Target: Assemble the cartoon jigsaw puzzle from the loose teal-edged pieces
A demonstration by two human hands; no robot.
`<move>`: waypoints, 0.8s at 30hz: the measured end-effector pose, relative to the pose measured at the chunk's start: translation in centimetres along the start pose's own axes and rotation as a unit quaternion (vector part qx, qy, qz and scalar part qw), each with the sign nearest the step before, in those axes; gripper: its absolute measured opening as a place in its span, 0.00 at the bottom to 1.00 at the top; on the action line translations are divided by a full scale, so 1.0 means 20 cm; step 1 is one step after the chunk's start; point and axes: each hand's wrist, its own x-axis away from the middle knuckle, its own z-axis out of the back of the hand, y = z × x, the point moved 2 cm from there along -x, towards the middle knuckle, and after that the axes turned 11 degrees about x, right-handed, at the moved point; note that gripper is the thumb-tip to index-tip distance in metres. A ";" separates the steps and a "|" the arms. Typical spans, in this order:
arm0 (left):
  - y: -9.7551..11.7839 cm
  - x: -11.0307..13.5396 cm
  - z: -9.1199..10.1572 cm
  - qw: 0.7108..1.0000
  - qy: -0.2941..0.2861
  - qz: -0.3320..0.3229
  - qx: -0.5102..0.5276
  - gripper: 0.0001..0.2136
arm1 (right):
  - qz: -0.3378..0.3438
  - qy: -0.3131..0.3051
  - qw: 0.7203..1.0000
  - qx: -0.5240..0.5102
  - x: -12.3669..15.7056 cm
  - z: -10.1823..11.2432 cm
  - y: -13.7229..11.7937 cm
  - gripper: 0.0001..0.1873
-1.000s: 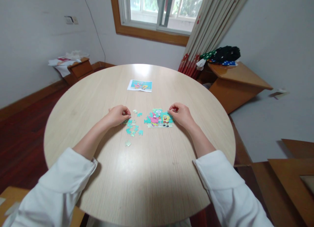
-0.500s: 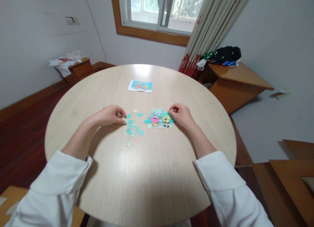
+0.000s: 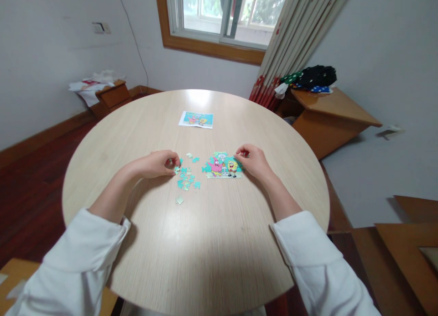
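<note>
A partly built cartoon jigsaw puzzle (image 3: pixel 222 165) lies on the round wooden table (image 3: pixel 191 243). Several loose teal pieces (image 3: pixel 186 181) are scattered just left of it, and one stray piece (image 3: pixel 178 200) lies nearer to me. My left hand (image 3: pixel 158 163) rests at the left edge of the loose pieces, fingers curled and pinched on a teal piece. My right hand (image 3: pixel 252 160) sits at the puzzle's right edge with its fingers curled in a pinch; what they hold is too small to see.
A printed reference picture (image 3: pixel 196 119) lies farther back on the table. A wooden side table (image 3: pixel 333 111) with dark clothes stands at the right by the curtain (image 3: pixel 290 38). A low cabinet (image 3: pixel 111 95) with papers sits at the left wall.
My left hand slid left away from the loose pieces, then came back to them with its fingers closing on a piece. My right hand stayed at the puzzle's right edge.
</note>
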 end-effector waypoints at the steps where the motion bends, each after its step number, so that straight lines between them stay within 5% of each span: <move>1: 0.00 0.00 0.00 1.000 -0.004 -0.002 0.005 0.08 | -0.001 -0.001 1.000 0.000 0.00 0.00 0.00 0.02; 9: 0.03 0.01 -0.02 0.998 -0.005 -0.029 0.052 0.05 | 0.010 0.003 1.000 0.004 0.00 -0.01 -0.01 0.02; 14: 0.05 -0.01 0.01 0.983 0.141 -0.039 0.114 0.07 | 0.012 0.011 1.000 -0.002 0.00 0.00 -0.03 0.02; 19: 0.10 -0.04 -0.04 0.915 0.241 -0.017 0.323 0.10 | 0.040 0.021 0.998 -0.054 0.04 -0.03 -0.13 0.05; 24: 0.16 -0.05 -0.18 0.834 0.202 0.025 0.513 0.15 | 0.062 -0.024 0.990 -0.126 0.12 -0.08 -0.27 0.09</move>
